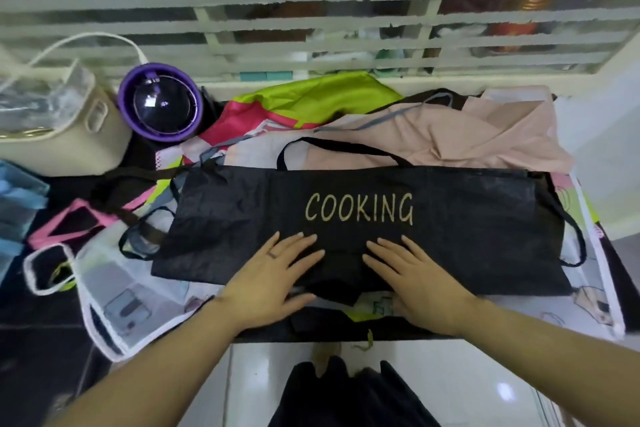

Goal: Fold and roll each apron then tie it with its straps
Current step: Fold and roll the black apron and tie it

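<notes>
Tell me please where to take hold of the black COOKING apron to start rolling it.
The black apron lies flat as a wide band, with the left hand and right hand resting flat by its near edge. Probably grip that near edge, coming from the person's side.

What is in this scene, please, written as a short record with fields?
work item: black apron, lying as a wide band, word COOKING facing up
left hand: flat on the apron's near edge, fingers straight
right hand: flat beside it, fingers straight
straps: loose at both ends, not tied
behind: beige apron, green and pink apron
far left: purple container
</notes>
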A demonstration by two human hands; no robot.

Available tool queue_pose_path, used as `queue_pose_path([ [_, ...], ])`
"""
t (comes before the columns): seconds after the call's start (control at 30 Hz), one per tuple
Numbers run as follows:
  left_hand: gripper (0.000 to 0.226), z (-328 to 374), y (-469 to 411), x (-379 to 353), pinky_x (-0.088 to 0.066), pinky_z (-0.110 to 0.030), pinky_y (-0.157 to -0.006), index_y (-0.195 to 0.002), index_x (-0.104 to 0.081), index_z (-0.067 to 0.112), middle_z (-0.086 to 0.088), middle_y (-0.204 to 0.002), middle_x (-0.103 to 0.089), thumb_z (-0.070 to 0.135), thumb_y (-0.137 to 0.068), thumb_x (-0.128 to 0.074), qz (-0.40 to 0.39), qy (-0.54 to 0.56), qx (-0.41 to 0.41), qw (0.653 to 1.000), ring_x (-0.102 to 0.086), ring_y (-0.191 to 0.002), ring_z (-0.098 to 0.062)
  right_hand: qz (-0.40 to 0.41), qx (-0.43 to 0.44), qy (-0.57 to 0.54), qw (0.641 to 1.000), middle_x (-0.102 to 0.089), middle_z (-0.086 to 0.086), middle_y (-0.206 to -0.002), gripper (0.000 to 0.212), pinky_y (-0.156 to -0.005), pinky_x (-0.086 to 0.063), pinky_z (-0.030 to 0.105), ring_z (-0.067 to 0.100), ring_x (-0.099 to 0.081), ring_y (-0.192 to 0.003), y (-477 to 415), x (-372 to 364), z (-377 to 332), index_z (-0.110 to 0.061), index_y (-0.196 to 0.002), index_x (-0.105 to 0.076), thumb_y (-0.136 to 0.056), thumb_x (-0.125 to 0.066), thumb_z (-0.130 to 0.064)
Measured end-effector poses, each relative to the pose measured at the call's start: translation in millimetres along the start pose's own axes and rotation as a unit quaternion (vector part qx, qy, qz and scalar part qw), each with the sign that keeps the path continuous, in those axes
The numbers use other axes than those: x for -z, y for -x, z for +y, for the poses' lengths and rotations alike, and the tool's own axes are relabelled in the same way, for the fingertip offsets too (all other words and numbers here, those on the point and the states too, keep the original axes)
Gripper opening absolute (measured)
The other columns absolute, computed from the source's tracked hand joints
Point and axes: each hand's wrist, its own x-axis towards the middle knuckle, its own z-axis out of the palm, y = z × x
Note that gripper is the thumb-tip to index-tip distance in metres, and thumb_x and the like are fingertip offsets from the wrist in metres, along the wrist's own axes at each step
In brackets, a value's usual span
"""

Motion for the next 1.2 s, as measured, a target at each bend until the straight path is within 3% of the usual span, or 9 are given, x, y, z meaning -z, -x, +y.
queue_pose_path([
  [0.2,0.105,-8.7,15.6,-9.3,-0.038,-0.045,-0.104,-0.143,-0.04,0.016,-0.008,-0.147,-0.042,0.02,-0.049,-0.086,-0.026,-0.02,0.157,0.987,-0.049,-0.129,-0.028,0.004,-0.074,0.007,0.997,-0.055,0.012,-0.135,0.103,-0.106,-0.036,0.043,0.027,-0.056,-0.121,0.8,-14.9,10.0,-0.007,-0.129,-0.057,-0.032,-0.091,-0.007],
  [0.33,0.072,-9.7,11.2,20.6,-0.004,-0.037,-0.119,-0.153,0.0,0.025,0.007,-0.159,0.007,0.015,-0.095,-0.043,-0.129,0.067,0.164,0.976,-0.001,-0.148,-0.016,-0.065,-0.067,-0.078,0.993,-0.008,-0.001,-0.159,0.067,-0.117,-0.007,0.026,0.015,-0.015,-0.146,-3.0,13.6,18.6,-0.013,-0.151,-0.02,-0.092,-0.051,-0.005],
  [0.4,0.057,-9.5,3.6,48.5,-0.008,-0.023,-0.117,-0.152,-0.017,0.018,0.004,-0.159,-0.01,0.01,-0.099,-0.033,-0.199,0.135,0.173,0.955,-0.011,-0.146,-0.014,-0.148,-0.105,-0.2,0.963,-0.031,0.0,-0.154,0.052,-0.115,-0.021,0.023,0.016,-0.031,-0.14,-4.9,41.3,29.2,-0.011,-0.145,-0.038,-0.094,-0.038,-0.001],
  [0.47,0.036,-12.4,-4.9,72.3,-0.032,-0.007,-0.088,-0.125,-0.054,0.004,-0.006,-0.133,-0.05,0.001,-0.096,-0.033,-0.255,0.193,0.198,0.927,-0.048,-0.118,-0.019,-0.213,-0.139,-0.289,0.923,-0.064,0.003,-0.113,0.032,-0.087,-0.045,0.022,0.019,-0.058,-0.1,-10.1,70.4,41.5,-0.006,-0.106,-0.065,-0.09,-0.04,0.003],
  [0.53,0.017,-17.0,-12.9,85.4,-0.034,-0.02,-0.059,-0.081,-0.052,0.006,-0.01,-0.088,-0.055,0.003,-0.09,-0.038,-0.293,0.198,0.22,0.909,-0.045,-0.075,-0.02,-0.273,-0.179,-0.333,0.884,-0.053,0.001,-0.074,0.019,-0.06,-0.037,0.026,0.019,-0.046,-0.068,-17.5,88.0,53.6,-0.01,-0.074,-0.054,-0.085,-0.044,0.001],
  [0.67,0.021,-37.4,-19.4,88.7,-0.025,-0.03,-0.055,-0.062,-0.04,0.018,0.0,-0.061,-0.042,0.015,-0.082,-0.047,-0.323,0.195,0.311,0.872,-0.034,-0.055,-0.017,-0.312,-0.276,-0.378,0.827,-0.059,0.016,-0.106,0.015,-0.082,-0.045,0.034,0.031,-0.056,-0.1,-34.0,78.4,72.4,-0.006,-0.088,-0.061,-0.081,-0.05,0.002],
  [0.87,0.014,-89.4,-1.3,85.6,-0.042,-0.034,-0.072,-0.079,-0.059,0.011,-0.009,-0.082,-0.059,0.022,-0.083,-0.052,-0.247,0.295,0.437,0.813,-0.053,-0.073,-0.024,-0.313,-0.355,-0.397,0.786,-0.041,0.013,-0.133,0.03,-0.106,-0.035,0.043,0.033,-0.041,-0.122,-46.0,55.9,94.8,-0.011,-0.109,-0.047,-0.08,-0.055,-0.006],
  [1.07,0.012,-111.7,17.8,68.7,-0.044,-0.027,-0.062,-0.088,-0.059,0.007,-0.011,-0.083,-0.06,0.019,-0.09,-0.058,-0.056,0.443,0.513,0.733,-0.057,-0.072,-0.024,-0.279,-0.373,-0.4,0.789,-0.046,0.013,-0.11,0.012,-0.083,-0.038,0.033,0.03,-0.045,-0.098,-48.2,54.9,93.5,-0.011,-0.089,-0.05,-0.08,-0.052,-0.003],
  [1.2,0.016,-108.8,26.8,54.5,-0.056,-0.039,-0.079,-0.097,-0.066,0.01,-0.013,-0.091,-0.072,0.024,-0.091,-0.063,0.061,0.526,0.526,0.666,-0.068,-0.084,-0.03,-0.301,-0.345,-0.385,0.801,-0.055,0.01,-0.108,0.017,-0.083,-0.042,0.035,0.026,-0.053,-0.095,-56.7,63.1,89.6,-0.011,-0.094,-0.058,-0.08,-0.059,-0.019],
])
